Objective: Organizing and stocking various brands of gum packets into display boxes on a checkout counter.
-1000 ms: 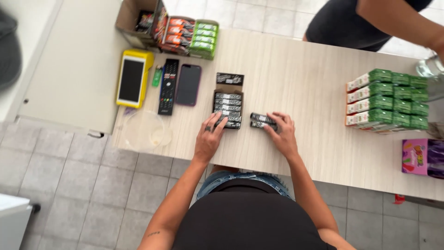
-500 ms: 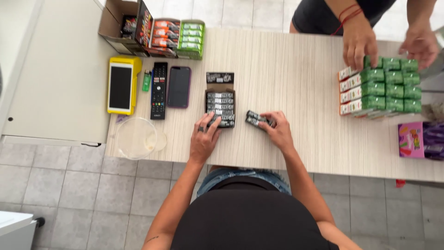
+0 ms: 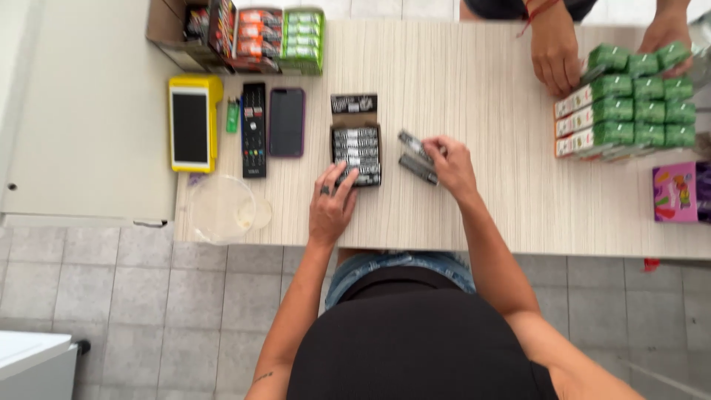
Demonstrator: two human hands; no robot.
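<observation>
- Two dark packs (image 3: pixel 417 157): small, slim, lying side by side on the wooden counter (image 3: pixel 474 81), just at 3 o'clock of the small display box (image 3: pixel 356 152).
- Right hand (image 3: pixel 452 164): fingers curled onto the right ends of those packs, pinching them; the exact clamp is blurred.
- Left hand (image 3: pixel 331 204): flat, fingers spread, tips resting on the lower edge of the display box at its 6 o'clock; nothing clenched in it.
- Display box: brown card, lid flap folded back at 12 o'clock, rows of the same dark packs inside.
- At 9 o'clock of the box: dark phone (image 3: pixel 286 122), black remote (image 3: pixel 254 129), green lighter (image 3: pixel 232 115), yellow card terminal (image 3: pixel 193 123), in a row.
- At 7 o'clock: clear plastic lid (image 3: pixel 221 209) near the counter edge.
- At 11 o'clock: cardboard tray of red and green packs (image 3: pixel 268 38).
- At 3 o'clock, well apart: stack of green cartons (image 3: pixel 629 100); another person's hands (image 3: pixel 554 55) rest on it from across the counter.
- Pink box (image 3: pixel 675 192) at 4 o'clock, by the right edge.
</observation>
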